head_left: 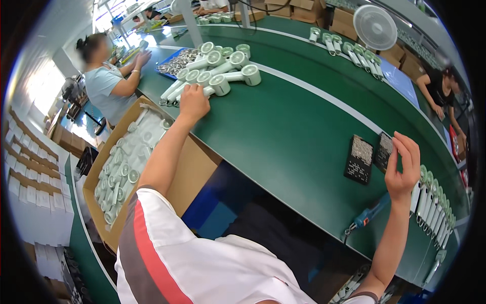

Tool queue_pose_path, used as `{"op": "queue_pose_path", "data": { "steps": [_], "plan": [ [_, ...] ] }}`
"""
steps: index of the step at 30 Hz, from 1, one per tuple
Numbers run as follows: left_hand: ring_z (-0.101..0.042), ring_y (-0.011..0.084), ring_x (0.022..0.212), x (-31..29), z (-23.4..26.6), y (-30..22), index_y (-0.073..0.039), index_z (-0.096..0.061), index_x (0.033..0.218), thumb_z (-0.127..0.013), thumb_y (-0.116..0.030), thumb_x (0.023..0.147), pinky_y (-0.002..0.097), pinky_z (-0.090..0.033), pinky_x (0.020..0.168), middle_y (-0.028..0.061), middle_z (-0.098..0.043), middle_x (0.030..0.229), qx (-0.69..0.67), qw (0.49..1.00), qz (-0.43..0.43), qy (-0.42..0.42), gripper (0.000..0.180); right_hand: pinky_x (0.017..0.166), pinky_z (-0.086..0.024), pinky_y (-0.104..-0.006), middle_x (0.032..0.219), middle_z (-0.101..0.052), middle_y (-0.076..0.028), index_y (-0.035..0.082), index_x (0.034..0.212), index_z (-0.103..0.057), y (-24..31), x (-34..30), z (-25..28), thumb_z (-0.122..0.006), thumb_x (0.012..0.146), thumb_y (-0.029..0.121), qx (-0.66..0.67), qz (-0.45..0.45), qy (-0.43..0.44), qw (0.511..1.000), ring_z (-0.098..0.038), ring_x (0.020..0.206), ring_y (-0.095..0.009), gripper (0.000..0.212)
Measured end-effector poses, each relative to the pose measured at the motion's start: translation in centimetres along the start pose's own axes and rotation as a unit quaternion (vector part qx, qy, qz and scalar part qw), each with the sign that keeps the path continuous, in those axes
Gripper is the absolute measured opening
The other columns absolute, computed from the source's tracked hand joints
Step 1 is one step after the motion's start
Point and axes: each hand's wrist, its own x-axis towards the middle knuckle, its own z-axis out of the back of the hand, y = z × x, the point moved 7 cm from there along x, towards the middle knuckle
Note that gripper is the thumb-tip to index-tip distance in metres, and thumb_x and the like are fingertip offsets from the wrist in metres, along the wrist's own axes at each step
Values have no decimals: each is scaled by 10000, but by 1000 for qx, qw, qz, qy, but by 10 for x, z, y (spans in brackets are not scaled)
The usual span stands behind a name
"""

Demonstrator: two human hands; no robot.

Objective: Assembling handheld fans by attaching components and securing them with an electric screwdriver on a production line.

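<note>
Several pale green handheld fans (235, 62) lie piled on the green table at the far left. At the near edge of this pile, my left hand (194, 105) is closed round the handle of one handheld fan (219, 85), whose round head sticks out to its right. On the right, my right hand (403, 169) is raised beside two black trays of small screws, the left tray (360, 159) and the right tray (383, 148). Its fingers are bent toward the thumb; anything between the tips is too small to make out. A blue electric screwdriver (368, 215) lies just left of my right forearm.
A cardboard box (92, 188) full of fan parts stands left of the table. A blue tray (163, 66) of metal parts sits behind the pile. More fans (433, 205) line the right side. Co-workers sit at the left and far right; a white fan (375, 28) stands at the back.
</note>
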Motion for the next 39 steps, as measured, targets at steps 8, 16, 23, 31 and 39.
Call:
{"op": "queue_pose_path", "data": {
  "steps": [8,16,23,31,39],
  "plan": [
    [-625,370,1019,25,0,31,5,-712,1058,-720,-129,813,458,-533,926,171,-687,999,-81,994,-39,-56,279,919,-543,-402,1128,-706,-194,-56,1094,-681,15,10,-22,-628,873,-154,24,-12,14,1000,-684,1023,-341,248],
    [-676,384,1060,157,-66,87,-29,-744,1049,-655,-113,797,470,-560,929,194,-731,1090,-4,998,-5,65,280,870,-549,-401,1114,-709,-194,-61,1110,-676,-2,-4,-24,-596,893,-147,35,-70,32,996,-673,997,-337,246],
    [-723,383,1036,167,-131,108,-11,-753,1003,-708,-128,762,473,-588,911,248,-741,1058,-2,964,-13,267,272,689,-563,-314,1122,-695,-215,-85,1117,-672,7,-18,-11,-575,885,-171,23,-87,37,995,-651,964,-312,265],
    [-706,390,1045,172,-104,107,-11,-743,1006,-781,-221,794,484,-580,908,225,-737,1075,63,971,-63,222,301,610,-577,-309,1158,-663,-252,-99,1142,-647,68,-16,1,-532,922,-180,63,-91,16,994,-629,998,-344,262],
    [-701,343,977,189,27,-13,23,-684,1045,-823,-376,846,437,-557,852,192,-721,1040,-66,993,-96,-15,468,691,-584,-353,1020,-709,-204,-63,1062,-681,147,-2,-61,-600,884,-143,218,-148,39,964,-670,900,-305,211]
  ]
}}
